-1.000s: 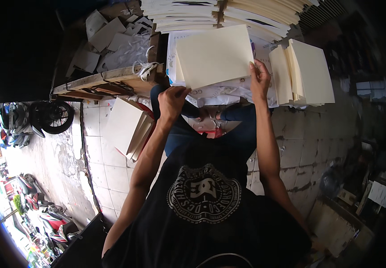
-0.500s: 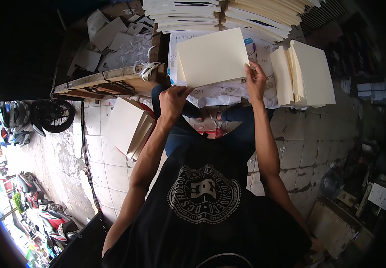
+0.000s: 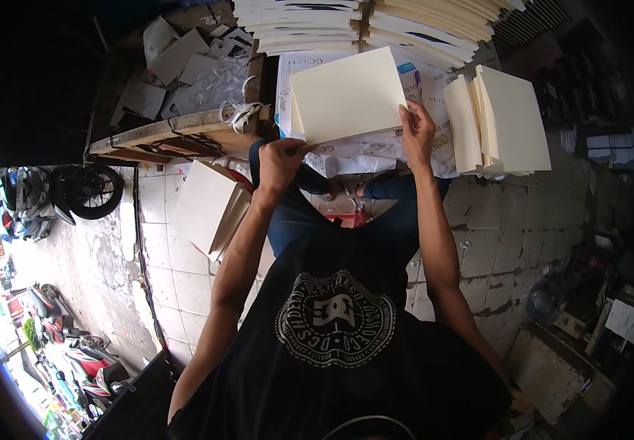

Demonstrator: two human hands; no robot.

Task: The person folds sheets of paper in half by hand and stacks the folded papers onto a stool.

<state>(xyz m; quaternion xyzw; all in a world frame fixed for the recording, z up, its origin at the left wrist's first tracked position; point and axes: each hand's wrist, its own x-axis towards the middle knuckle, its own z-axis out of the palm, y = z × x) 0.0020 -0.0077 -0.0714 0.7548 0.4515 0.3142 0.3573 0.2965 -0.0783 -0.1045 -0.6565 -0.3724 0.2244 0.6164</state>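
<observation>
A cream sheet of card (image 3: 350,95), with a second layer or flap showing at its left edge, is held tilted above the paper-covered table. My right hand (image 3: 419,133) grips its lower right edge, thumb on the upper face and other fingers partly hidden behind. At the lower left corner my left hand (image 3: 280,163) is closed, thumb and forefinger pinched together at the card's edge. White printed paper (image 3: 361,163) lies beneath the card. A purple pen-like thing (image 3: 418,78) is just beyond my right hand.
Tall stacks of cream card (image 3: 427,33) and white-edged sheets (image 3: 302,26) stand at the back. More folded cards (image 3: 507,121) sit at the right, others (image 3: 210,205) low at the left. A wooden bin (image 3: 177,128) of paper scraps adjoins the table. Motorcycles (image 3: 86,191) stand far left.
The card and my right hand have shifted slightly left. My left hand has changed its angle a little at the lower left corner, its fingertips now pointing right.
</observation>
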